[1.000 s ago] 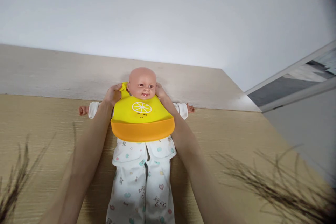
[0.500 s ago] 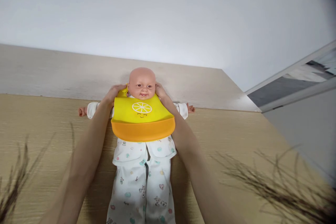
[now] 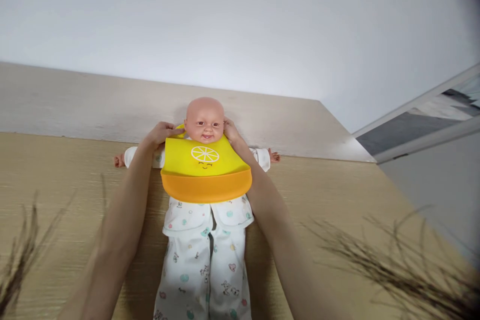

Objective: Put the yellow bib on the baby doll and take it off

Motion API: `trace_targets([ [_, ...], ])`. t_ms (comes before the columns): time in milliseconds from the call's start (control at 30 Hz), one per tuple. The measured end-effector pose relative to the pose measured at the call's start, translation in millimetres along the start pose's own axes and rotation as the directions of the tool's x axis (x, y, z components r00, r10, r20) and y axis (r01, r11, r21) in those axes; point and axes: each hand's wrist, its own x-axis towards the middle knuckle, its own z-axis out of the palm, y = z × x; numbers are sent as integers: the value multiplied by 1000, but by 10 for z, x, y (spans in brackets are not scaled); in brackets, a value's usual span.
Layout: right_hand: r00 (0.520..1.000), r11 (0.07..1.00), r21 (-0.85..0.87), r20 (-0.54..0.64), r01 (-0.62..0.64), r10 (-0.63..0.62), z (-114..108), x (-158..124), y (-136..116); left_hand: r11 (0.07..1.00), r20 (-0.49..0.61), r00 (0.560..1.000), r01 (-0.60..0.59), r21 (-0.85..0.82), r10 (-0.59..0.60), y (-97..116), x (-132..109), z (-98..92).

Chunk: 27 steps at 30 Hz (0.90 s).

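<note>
A bald baby doll (image 3: 204, 119) lies on its back with both arms stretched out sideways, dressed in white printed clothes (image 3: 225, 255). Over its chest rests a yellow bib (image 3: 187, 152) with a white citrus slice, a smiling face and an orange catch pocket (image 3: 206, 187). At the doll's neck on the left, my left hand (image 3: 165, 132) is closed on the bib's neck strap. My right hand (image 3: 231, 131) reaches beside the neck on the right; its fingertips go behind the doll's head, so what they hold is hidden.
The doll lies on a wood-grain surface (image 3: 67, 210) that meets a paler raised board (image 3: 75, 105) and a white wall (image 3: 210, 25) behind. A framed opening (image 3: 405, 132) is at the right. Blurred strands of hair hang at both lower sides.
My left hand has shifted slightly, and its fingers now show more clearly at the strap. The doll and bib sit a touch further right in view. My right hand stays by the neck.
</note>
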Motion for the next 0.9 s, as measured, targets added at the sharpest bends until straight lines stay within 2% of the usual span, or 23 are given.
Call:
trace_targets([
  [67,1000,1000,-10,-6,19,-19,2,-15,-7,1000,-28,1000,14,8,-13,-18,16,-24],
  [300,999,1000,-29,-47,-3,1,23,-24,-39,992,-88,991,-106,-67,100,-80,33,29],
  [433,999,992,-117,0,50,-50,71,-129,-129,991,-127,985,-127,-46,120,-85,33,42],
  [533,995,985,-144,-7,97,-99,112,-230,-192,988,-147,980,-143,-60,133,-91,44,27],
  [700,994,982,-163,-44,91,-100,149,-296,-247,982,-119,980,-171,-83,161,-93,33,-2],
  [900,1000,984,-178,4,27,-26,218,-353,-366,971,-74,978,-204,-125,196,-70,-9,9],
])
